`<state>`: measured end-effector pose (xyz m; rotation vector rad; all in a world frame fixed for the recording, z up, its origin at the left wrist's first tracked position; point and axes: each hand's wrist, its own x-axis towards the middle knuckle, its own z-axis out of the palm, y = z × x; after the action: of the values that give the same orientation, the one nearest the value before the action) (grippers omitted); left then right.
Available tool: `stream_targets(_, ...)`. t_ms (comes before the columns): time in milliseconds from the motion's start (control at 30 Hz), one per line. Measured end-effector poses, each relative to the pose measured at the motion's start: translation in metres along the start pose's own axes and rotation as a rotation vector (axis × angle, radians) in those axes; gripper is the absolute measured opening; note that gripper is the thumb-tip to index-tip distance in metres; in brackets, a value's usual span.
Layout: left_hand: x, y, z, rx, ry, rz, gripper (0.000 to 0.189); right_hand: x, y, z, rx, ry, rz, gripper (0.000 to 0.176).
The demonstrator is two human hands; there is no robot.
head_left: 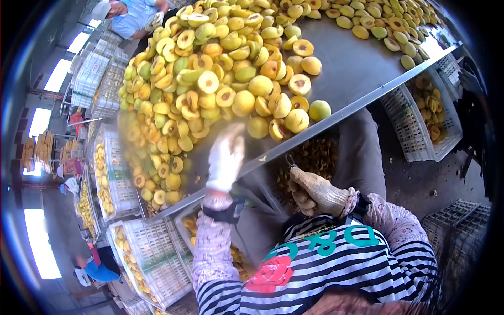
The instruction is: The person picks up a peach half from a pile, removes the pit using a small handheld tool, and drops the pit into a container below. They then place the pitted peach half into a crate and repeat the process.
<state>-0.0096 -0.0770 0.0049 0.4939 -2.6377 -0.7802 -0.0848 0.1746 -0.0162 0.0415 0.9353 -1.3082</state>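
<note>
A large heap of yellow peach halves [226, 68], many with brown centres showing, lies on the metal table [341, 68]. My left hand [227, 155], in a white glove, is over the table's near edge beside the heap. It is smeared by motion, so its fingers and anything in them cannot be made out. My right hand [317, 191], in a worn cream glove, is below the table edge with its fingers closed. From it sticks out a small tool with a metal loop [290, 159]; the glove hides its handle. A greenish whole-looking peach [319, 110] sits near the rim.
Under the table edge lies a mass of brownish pits or scraps [315, 157]. White crates of fruit stand at left [152, 257] and right [420, 115]. More peach halves [383, 23] lie farther along the table. A co-worker in blue [134, 18] is across the table.
</note>
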Motion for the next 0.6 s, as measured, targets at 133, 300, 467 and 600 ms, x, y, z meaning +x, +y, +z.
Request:
stream_targets(133,0.037,-0.005,0.044,0.299,-0.241,0.036,0.053,-0.011,-0.005,-0.016,0.064,-0.022,-0.066,0.043)
stream_targets(300,0.009,0.005,0.024,-1.04,-0.111,-0.41,0.048,-0.011,-0.015,-0.017,-0.153,-0.079,-0.094,0.043)
stream_targets(467,-0.056,0.034,0.014,-1.71,-0.026,-0.519,0.036,0.004,-0.023,0.016,-0.487,-0.178,-0.061,0.04)
stream_targets(600,-0.074,0.051,0.027,-1.616,0.246,-0.542,0.04,0.011,-0.019,0.046,-0.762,-0.034,-0.119,0.043)
